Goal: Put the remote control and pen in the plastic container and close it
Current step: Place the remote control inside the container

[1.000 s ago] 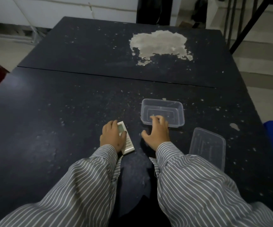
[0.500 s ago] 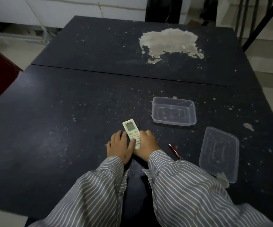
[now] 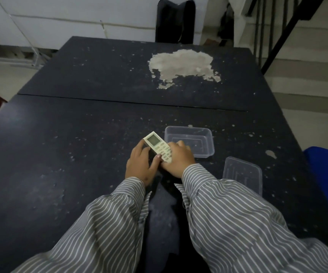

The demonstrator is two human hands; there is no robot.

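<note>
White remote control (image 3: 158, 146) now lifted off the dark counter (image 3: 60, 154), pinched between left hand (image 3: 141, 164) and right hand (image 3: 179, 160), tilted beside the open plastic container (image 3: 208, 134). Nearer the container than half a second ago; lid (image 3: 242, 174) aside, pen hidden.

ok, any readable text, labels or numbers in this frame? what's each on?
None can be read.
Remote control: screen and button markings too small and blurred.
Container lid: faint embossed lines, illegible.
Plastic container: no text visible.
</note>
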